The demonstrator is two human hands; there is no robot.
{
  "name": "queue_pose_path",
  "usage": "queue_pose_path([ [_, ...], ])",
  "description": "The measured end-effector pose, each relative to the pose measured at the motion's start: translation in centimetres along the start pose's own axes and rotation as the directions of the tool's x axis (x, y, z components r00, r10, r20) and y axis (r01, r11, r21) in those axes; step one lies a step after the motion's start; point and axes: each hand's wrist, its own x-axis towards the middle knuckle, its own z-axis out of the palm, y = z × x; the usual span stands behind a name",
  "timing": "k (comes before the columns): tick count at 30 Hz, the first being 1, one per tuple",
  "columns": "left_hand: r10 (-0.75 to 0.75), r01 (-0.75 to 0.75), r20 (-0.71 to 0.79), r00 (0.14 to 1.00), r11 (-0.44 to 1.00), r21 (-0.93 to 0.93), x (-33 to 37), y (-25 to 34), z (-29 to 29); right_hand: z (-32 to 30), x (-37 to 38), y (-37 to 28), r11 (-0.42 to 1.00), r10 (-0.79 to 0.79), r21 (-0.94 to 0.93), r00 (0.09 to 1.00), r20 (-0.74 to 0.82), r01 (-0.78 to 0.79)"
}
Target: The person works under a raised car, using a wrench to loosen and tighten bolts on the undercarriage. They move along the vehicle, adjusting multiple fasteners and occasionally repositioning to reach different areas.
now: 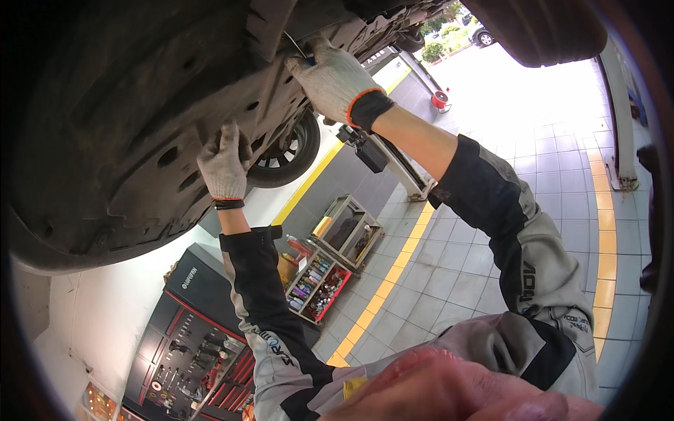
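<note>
Overhead spreads the dark underbody panel (140, 179) of a raised car, with several oval holes in it. My right hand (337, 78), in a white knitted glove with an orange cuff edge, is up at the panel's edge. It is closed around a screwdriver (295, 46); a thin metal shaft and a bit of blue handle show, while the tip is hard to make out. My left hand (226, 163), gloved too, rests against the panel, its fingers pointing up along it and apart. No object shows in it.
A car wheel (289, 156) hangs behind my hands. Lift posts (614, 126) stand to the right. Below are a tool cart (319, 284) with bottles, a second metal cart (347, 231) and a tool cabinet (203, 351). Yellow lines cross the tiled floor (449, 274).
</note>
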Motion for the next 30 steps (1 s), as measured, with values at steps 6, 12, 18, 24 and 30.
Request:
queue_pose_path([
  [6,-0.065,0.064,0.073,0.995,0.998,0.023,-1.9,1.0,3.5,-2.5,-3.1,2.4,0.907,-0.283,-0.292,0.953,0.108,0.303],
  [12,-0.067,0.087,0.196,0.978,0.992,-0.093,-3.2,1.9,8.3,-4.6,-6.9,4.7,0.743,-0.512,-0.385,0.835,0.200,0.548],
  [18,-0.106,0.140,0.201,0.974,0.977,-0.161,-2.7,2.3,12.3,-6.6,-8.9,6.8,0.772,-0.531,-0.202,0.786,0.316,0.603],
  [24,-0.116,0.168,0.179,0.977,0.935,-0.312,-1.6,0.5,14.4,-9.7,-6.9,6.8,0.983,-0.155,-0.005,0.838,0.524,0.185],
  [30,-0.208,0.289,0.203,0.957,0.602,-0.744,0.3,-4.7,14.4,-11.6,-5.0,7.7,0.991,0.063,0.075,0.887,0.457,-0.109],
])
